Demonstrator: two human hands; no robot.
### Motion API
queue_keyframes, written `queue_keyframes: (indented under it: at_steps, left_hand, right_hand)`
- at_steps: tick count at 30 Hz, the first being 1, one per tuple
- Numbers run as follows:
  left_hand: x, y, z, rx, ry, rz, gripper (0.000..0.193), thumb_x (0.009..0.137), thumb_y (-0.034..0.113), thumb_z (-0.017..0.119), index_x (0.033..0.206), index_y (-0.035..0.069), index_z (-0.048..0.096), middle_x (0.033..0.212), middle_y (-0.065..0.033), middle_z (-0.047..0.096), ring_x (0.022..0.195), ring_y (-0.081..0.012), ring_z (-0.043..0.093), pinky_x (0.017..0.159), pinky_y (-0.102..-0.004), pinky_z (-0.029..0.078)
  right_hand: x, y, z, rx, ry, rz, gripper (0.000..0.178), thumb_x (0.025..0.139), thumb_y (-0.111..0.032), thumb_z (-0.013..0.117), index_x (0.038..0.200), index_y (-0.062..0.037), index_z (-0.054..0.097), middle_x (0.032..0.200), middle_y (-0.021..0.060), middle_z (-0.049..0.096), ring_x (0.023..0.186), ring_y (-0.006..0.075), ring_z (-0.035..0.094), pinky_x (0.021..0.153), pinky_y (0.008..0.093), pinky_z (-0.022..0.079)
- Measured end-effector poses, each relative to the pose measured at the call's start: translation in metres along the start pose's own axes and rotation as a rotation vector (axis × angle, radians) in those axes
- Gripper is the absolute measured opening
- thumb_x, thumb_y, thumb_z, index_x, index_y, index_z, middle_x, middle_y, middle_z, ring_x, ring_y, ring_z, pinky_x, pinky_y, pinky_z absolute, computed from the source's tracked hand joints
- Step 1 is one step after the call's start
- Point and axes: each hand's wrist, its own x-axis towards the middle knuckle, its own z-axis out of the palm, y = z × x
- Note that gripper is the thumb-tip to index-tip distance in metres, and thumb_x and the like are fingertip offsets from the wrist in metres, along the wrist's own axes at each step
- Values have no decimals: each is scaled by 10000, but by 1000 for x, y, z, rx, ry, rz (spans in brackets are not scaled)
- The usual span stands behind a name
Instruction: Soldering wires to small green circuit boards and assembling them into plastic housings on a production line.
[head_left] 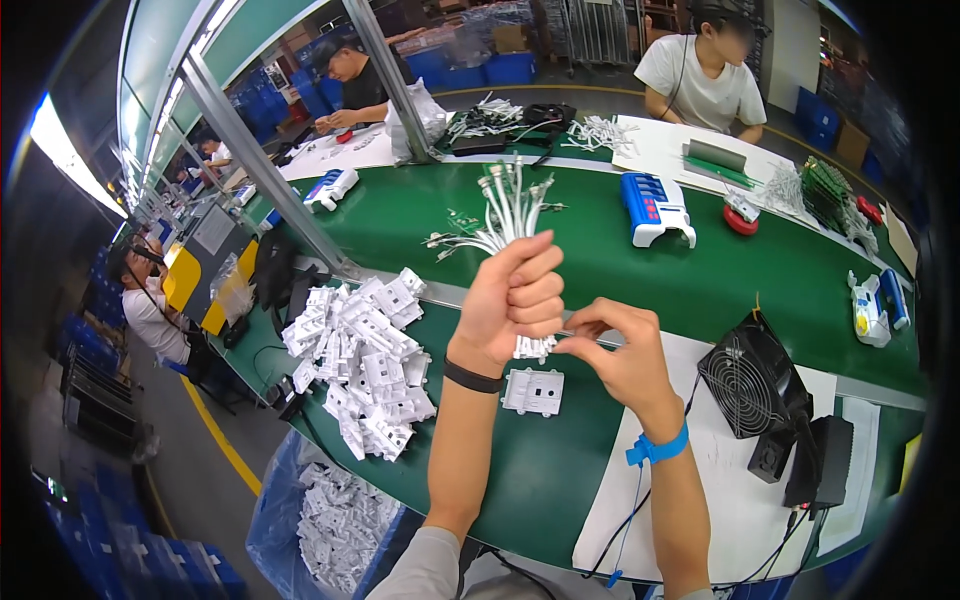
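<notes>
My left hand (512, 300) is closed in a fist around a bundle of white cables (510, 210). Their upper ends fan out above the fist, with small green pieces among them. White plug ends (535, 347) stick out below it. Beside those ends is my right hand (628, 362), its thumb and forefinger drawn together; what lies between the fingertips is too small to make out. Under the hands, a white plastic housing part (534, 391) lies flat on the green bench. A heap of similar white parts (365, 350) is piled to the left of my left forearm.
A black fan (755, 375) and a black power box (828, 462) stand on white sheeting at right. Beyond the hands runs a green belt (590, 250) carrying a blue-and-white device (655, 210). A blue-lined bin (275, 510) holds white parts. Co-workers sit across and at left.
</notes>
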Motion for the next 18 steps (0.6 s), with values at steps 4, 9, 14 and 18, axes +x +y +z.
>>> queue_keyframes:
  at_steps: [4,9,14,18]
  left_hand:
    - [1,-4,2,98,25,-20,516,1097,339,374,614,193,267,495,94,156,403,-59,102,372,-244,118]
    - [3,-6,4,75,51,107,515,1092,326,390,611,197,260,491,89,148,403,-63,99,380,-261,117]
    - [20,-38,14,73,184,443,509,1088,342,376,614,180,288,484,67,174,394,-90,125,393,-280,155]
    - [39,-82,-9,400,366,534,468,1060,298,491,652,164,305,552,52,263,468,-69,209,461,-261,190]
  right_hand:
    - [1,1,-2,-19,-3,-2,248,704,-64,864,837,27,675,757,103,687,657,179,660,629,290,534]
    - [3,12,-5,12,-14,13,250,719,-83,855,845,33,672,770,96,691,668,170,652,649,281,528]
    - [-3,41,21,758,243,380,622,1046,-551,391,1146,18,621,1098,122,678,952,169,636,883,317,493]
    - [1,28,27,1523,376,773,683,1015,-657,343,1165,-46,610,1084,85,646,1081,216,594,1004,383,456]
